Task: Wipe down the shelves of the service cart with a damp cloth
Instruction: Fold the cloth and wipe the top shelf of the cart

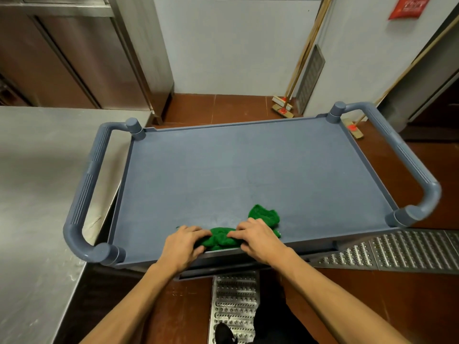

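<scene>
I look down through the head camera on a grey-blue plastic cart (248, 170), its top shelf filling the middle of the view. A thick looped handle stands at each short end: the left handle (84, 194) at 9 o'clock, the right handle (409, 157) at 3 o'clock.

A green cloth (221, 239) lies bunched on the shelf at 6 o'clock, right against the near rim. One loose end of it fans out toward 1 o'clock behind the right hand.

Both bare hands are on the cloth, close together, forearms reaching in from the bottom of the view. The left hand (185, 244) grips the cloth's left end, fingers curled over the fabric and thumb down by the rim. The right hand (258, 238) grips the cloth's middle, fingers bent over it and pointing toward the left hand, thumb tucked at the shelf's near edge. A short hump of cloth shows between the two hands.

A steel counter (37, 194) runs along 9 o'clock, just beside the left handle. Tall steel cabinets (74, 58) stand at 11 o'clock. Two brooms (285, 105) lean on the white wall at 1 o'clock, and a third broom head (354, 130) rests on the red floor tiles by the cart's far right corner. A perforated metal drain grate (234, 301) runs under the cart at 6 o'clock. A dark shoe (223, 333) stands on it.
</scene>
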`<action>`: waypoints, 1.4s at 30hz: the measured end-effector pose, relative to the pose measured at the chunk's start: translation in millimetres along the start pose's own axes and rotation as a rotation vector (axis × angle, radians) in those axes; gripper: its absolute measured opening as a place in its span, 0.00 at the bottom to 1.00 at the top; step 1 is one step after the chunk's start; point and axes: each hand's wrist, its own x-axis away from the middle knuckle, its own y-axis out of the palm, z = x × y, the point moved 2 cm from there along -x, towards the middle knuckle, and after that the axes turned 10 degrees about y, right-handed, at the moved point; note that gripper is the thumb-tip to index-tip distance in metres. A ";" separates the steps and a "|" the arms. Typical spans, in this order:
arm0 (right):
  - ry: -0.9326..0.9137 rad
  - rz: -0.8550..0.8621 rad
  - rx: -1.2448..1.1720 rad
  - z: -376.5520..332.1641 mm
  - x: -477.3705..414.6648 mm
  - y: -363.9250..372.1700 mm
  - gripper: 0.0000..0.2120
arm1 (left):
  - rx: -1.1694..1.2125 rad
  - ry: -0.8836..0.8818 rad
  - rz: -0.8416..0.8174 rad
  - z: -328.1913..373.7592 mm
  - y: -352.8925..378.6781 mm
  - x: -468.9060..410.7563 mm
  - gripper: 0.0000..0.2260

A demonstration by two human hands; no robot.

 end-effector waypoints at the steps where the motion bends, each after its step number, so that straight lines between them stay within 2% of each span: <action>1: -0.006 0.000 0.008 2.8 0.5 -1.0 0.23 | -0.001 -0.005 0.005 2.2 1.2 -2.1 0.18; 18: -0.127 0.007 -0.046 109.7 27.2 -16.5 0.23 | 0.051 -0.129 0.057 86.6 29.6 -60.6 0.20; 26: -0.052 0.008 -0.089 183.5 55.7 -30.3 0.24 | 0.073 -0.082 0.089 145.0 45.2 -113.1 0.22; 42: 0.242 0.200 -0.276 306.6 122.5 -43.8 0.23 | 0.078 0.080 0.055 249.4 66.6 -218.0 0.21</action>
